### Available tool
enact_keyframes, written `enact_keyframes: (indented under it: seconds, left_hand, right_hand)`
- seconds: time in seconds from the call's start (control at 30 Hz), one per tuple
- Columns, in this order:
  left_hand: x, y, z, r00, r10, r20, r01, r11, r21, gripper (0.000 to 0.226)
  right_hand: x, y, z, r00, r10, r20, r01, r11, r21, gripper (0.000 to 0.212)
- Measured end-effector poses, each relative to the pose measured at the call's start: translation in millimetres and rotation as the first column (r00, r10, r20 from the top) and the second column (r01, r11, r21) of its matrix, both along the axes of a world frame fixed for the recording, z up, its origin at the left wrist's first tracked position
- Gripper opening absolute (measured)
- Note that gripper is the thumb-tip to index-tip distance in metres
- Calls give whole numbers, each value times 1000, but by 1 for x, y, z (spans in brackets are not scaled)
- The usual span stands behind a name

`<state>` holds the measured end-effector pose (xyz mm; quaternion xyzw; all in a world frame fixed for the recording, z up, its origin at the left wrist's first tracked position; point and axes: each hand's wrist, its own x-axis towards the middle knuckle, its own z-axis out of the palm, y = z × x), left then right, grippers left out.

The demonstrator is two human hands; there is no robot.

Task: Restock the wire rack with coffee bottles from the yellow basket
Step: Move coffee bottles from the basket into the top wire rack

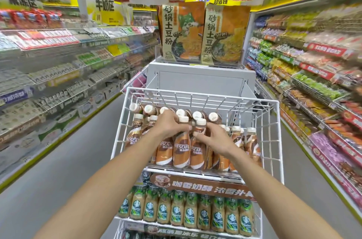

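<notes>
A white wire rack [203, 99] stands in front of me, and its top shelf holds several brown Nescafe coffee bottles [131, 137] with cream caps. My left hand [168, 123] wraps the neck of one upright bottle [181, 148] in the front row. My right hand [213, 137] pinches the neck of the neighbouring bottle [198, 150]. Both bottles stand inside the shelf among the others. More bottles lie on their sides at the back [197, 115]. The yellow basket is not in view.
A lower shelf holds a row of green-labelled Starbucks bottles [188, 213] behind a brown banner [197, 186]. A grey cabinet [201, 80] with two noodle bags [203, 33] stands behind the rack. Stocked shelves line both sides; grey aisle floor [64, 160] runs left.
</notes>
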<state>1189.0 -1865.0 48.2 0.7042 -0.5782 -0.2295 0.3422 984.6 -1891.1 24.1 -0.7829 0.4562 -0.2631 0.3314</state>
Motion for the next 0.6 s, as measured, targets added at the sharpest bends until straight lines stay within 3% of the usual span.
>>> enact_keyframes:
  seconds: [0.17, 0.3, 0.47, 0.6]
  left_hand:
    - [-9, -12, -12, 993, 48, 108, -49, 999, 8, 45]
    - [-13, -15, -17, 976, 93, 198, -90, 996, -25, 53]
    - [-14, -16, -22, 968, 129, 217, -123, 991, -44, 49]
    - [-15, -19, -25, 968, 148, 204, -140, 989, -53, 48]
  right_hand:
    - [-1, -9, -13, 993, -113, -17, 112, 992, -53, 28]
    - [1, -13, -16, 994, -110, -21, 110, 994, -10, 48]
    - [6, -16, -13, 995, -71, -68, 74, 996, 42, 67]
    - [5, -18, -14, 994, -81, -67, 85, 994, 61, 65]
